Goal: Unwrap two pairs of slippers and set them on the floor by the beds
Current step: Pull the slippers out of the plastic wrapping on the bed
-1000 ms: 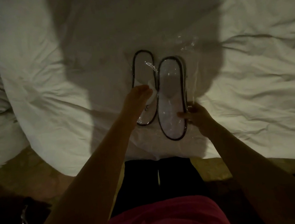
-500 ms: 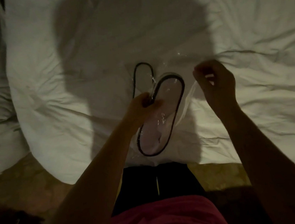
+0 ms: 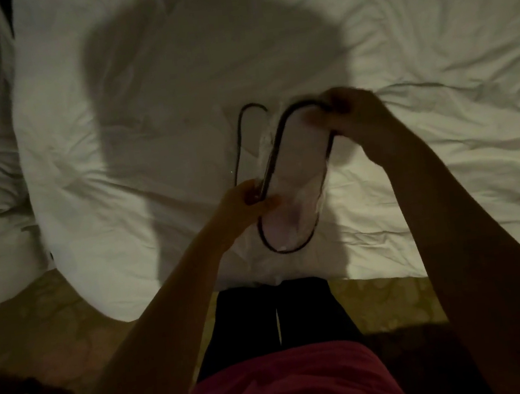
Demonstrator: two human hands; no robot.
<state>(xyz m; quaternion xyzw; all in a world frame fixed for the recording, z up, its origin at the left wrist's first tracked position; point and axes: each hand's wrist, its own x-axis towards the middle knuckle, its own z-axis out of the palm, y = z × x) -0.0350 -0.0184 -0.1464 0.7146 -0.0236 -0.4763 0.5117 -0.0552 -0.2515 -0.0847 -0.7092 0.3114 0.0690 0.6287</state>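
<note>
Your left hand (image 3: pixel 246 203) pinches the near slipper's (image 3: pixel 296 185) left edge; your right hand (image 3: pixel 353 113) grips its far end. The slipper spans between both hands above the bed (image 3: pixel 139 80).

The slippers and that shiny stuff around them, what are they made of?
The slippers look like soft white cloth, matte, with a dark trim around the edge; the dim light leaves the exact fabric open. The wrapper seems to be thin clear plastic: it glints and crinkles, and the slippers show through it.
</note>
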